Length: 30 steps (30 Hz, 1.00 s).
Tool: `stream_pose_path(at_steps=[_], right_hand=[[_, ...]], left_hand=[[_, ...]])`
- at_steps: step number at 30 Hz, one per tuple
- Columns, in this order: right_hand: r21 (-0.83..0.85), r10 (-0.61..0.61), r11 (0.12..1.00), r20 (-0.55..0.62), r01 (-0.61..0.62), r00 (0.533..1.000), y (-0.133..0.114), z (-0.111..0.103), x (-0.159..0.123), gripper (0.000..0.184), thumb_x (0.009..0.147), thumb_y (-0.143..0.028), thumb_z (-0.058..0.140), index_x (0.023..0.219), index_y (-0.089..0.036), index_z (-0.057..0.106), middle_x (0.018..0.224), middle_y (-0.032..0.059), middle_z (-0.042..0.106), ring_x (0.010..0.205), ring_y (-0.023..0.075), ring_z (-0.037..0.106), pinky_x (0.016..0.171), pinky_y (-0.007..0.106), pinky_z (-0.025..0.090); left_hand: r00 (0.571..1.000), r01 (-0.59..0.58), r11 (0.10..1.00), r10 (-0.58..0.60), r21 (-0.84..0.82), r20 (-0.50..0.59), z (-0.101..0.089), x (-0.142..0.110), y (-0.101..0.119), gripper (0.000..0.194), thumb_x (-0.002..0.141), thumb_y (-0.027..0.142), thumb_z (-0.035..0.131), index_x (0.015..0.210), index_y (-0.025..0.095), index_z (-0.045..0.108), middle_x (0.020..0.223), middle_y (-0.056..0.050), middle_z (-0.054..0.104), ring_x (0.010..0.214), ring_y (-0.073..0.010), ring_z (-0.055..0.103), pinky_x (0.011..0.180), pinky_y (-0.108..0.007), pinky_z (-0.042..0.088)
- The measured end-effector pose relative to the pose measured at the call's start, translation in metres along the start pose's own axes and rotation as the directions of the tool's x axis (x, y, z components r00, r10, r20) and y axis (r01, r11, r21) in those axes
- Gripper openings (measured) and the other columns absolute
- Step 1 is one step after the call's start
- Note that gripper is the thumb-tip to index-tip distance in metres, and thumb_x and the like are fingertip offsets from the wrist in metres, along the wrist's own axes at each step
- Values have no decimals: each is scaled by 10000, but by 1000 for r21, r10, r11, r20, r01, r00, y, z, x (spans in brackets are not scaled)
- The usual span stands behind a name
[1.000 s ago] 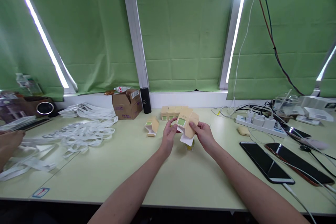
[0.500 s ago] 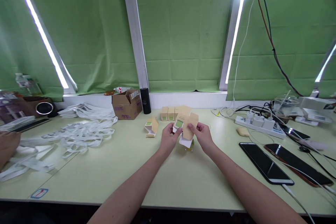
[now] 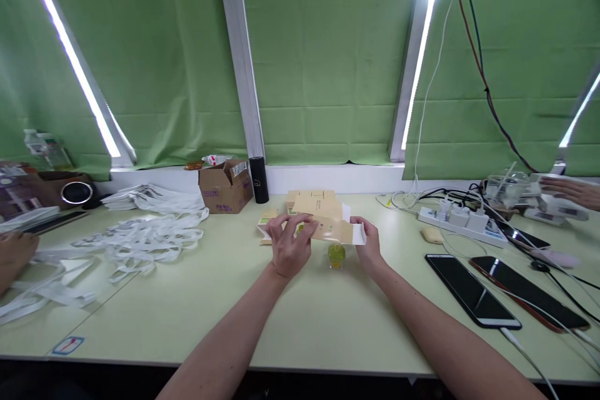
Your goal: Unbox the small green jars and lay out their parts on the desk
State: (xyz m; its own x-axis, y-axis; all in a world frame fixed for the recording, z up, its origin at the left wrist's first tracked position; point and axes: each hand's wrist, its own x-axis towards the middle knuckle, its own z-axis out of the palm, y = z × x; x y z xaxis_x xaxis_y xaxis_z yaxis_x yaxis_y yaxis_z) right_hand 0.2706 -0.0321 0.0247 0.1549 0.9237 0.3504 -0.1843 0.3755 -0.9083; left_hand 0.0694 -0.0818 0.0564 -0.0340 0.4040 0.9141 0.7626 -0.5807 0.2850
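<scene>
Between my two hands is a partly folded tan carton (image 3: 328, 229), turned on its side with white flaps showing at its right end. My left hand (image 3: 291, 245) grips its left end, fingers bent over the top. My right hand (image 3: 368, 242) pinches the right end by the white flap. Just below the carton, a small clear container with green and yellow contents (image 3: 336, 256) stands on the table. Behind my left hand is another open carton (image 3: 263, 231), mostly covered by it. A row of tan boxes (image 3: 300, 194) stands behind, partly hidden by the held carton.
White straps (image 3: 145, 240) and a white stack (image 3: 150, 198) lie to the left, beside another person's hand (image 3: 16, 256). A brown cardboard box (image 3: 225, 187) and black cylinder (image 3: 259, 180) stand behind. Phones (image 3: 472, 290), a power strip (image 3: 462, 225) and another hand (image 3: 572, 192) are right.
The carton has been turned from upright to sideways, its printed panel now facing up. My left hand has shifted left and over it. A person's hand has appeared at the far right.
</scene>
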Motion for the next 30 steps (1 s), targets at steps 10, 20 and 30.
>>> stream_pose_path(at_steps=[10, 20, 30], right_hand=[[-91, 30, 995, 19, -28, 999, 4, 0, -2, 377, 768, -586, 675, 783, -210, 687, 746, 50, 709, 649, 183, 559, 616, 312, 418], [-83, 52, 995, 52, -48, 997, 7, -1, -3, 522, 814, -702, 648, 891, -189, 711, 753, 60, 721, 629, 172, 552, 641, 329, 456], [-94, 65, 994, 76, -57, 995, 6, 0, -5, 545, 794, -734, 652, 862, -197, 716, 734, 56, 717, 610, 172, 555, 652, 339, 470]], left_hand=[[996, 83, 996, -83, 22, -18, 6, -1, -1, 132, 914, 380, 656, 894, 307, 765, 999, -107, 748, 1122, -351, 501, 1053, -569, 287], [758, 638, 681, -636, 359, -142, 3, 19, -62, 322, 912, 495, 579, 1004, 206, 689, 1214, -154, 690, 1289, -381, 398, 1071, -531, 317], [751, 527, 634, -659, 565, 39, 2, 4, -82, 339, 881, 498, 566, 818, 201, 719, 1187, -195, 670, 1204, -416, 414, 998, -539, 302]])
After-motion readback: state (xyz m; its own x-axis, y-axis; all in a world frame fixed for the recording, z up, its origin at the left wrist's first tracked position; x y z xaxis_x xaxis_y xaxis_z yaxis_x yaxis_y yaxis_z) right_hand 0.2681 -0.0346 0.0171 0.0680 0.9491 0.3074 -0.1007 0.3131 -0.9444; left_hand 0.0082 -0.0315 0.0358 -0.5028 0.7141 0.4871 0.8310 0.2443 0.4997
